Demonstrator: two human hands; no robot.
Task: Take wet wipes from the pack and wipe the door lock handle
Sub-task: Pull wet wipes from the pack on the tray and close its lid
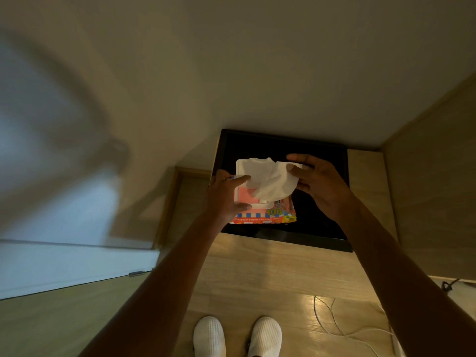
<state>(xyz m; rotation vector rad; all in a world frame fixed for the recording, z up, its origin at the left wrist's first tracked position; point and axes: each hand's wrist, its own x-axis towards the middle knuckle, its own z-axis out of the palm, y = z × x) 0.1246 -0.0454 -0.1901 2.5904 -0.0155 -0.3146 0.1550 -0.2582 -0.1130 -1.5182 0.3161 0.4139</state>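
Standing over the black tray (334, 191), the person steadies the wipes pack (273, 215) with the left hand (226, 194) while the right hand (316, 184) pinches a limp, damp-looking wet wipe (270, 181), likely best gripped at its edge.

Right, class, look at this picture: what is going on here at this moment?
A person stands in white slippers on a wooden floor, looking down at their hands. The left hand holds a pack of wet wipes with its lid flipped open. The right hand pinches a white wet wipe that is partly out of the opening. The pack is held over a black mat. No door handle is clearly visible, so wiping has not begun.
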